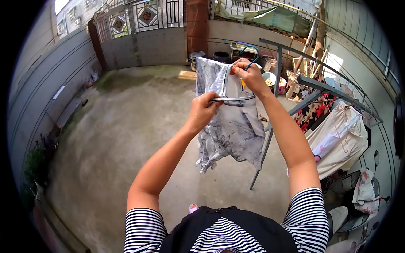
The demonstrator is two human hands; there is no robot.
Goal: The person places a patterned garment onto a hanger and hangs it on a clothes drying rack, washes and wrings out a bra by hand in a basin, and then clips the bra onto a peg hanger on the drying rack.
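A thin white-and-grey marbled garment [230,126], which looks like a shirt, hangs in the air in front of me. My left hand [204,110] is closed, pinching the dark-trimmed edge of its opening. Higher and to the right, my right hand [249,76] is closed around a blue clothes hanger [253,51] and the garment's upper edge. Only the hanger's hook shows clearly above that hand; the rest of it is mostly hidden by the fingers and cloth.
A grey metal drying rack [325,86] stands at the right, with cream trousers or cloth [344,139] and a red floral piece [303,118] on it. A scooter [354,194] is parked at lower right. A metal gate [145,46] closes the far side of the concrete yard.
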